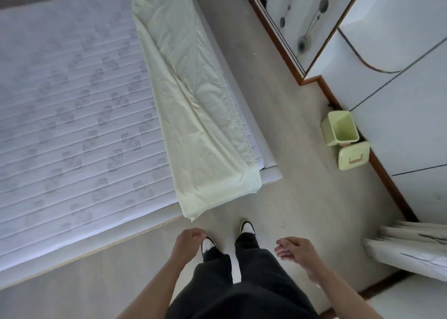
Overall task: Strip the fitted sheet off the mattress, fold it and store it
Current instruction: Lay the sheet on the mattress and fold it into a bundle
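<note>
Both forearms cropped, mattress point(72, 106) edge cut

No legible text; mattress point(72, 106) quilting bears printed marks, unreadable.

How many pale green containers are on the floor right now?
2. An open bin stands by the wardrobe base; a lidded box with a handle sits just in front of it. Others could be out of frame.

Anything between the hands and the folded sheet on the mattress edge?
Nothing visible. The sheet lies in a long strip along the mattress edge, its near end overhanging just ahead of the left hand. Right hand is also free; only bare floor lies between.
</note>
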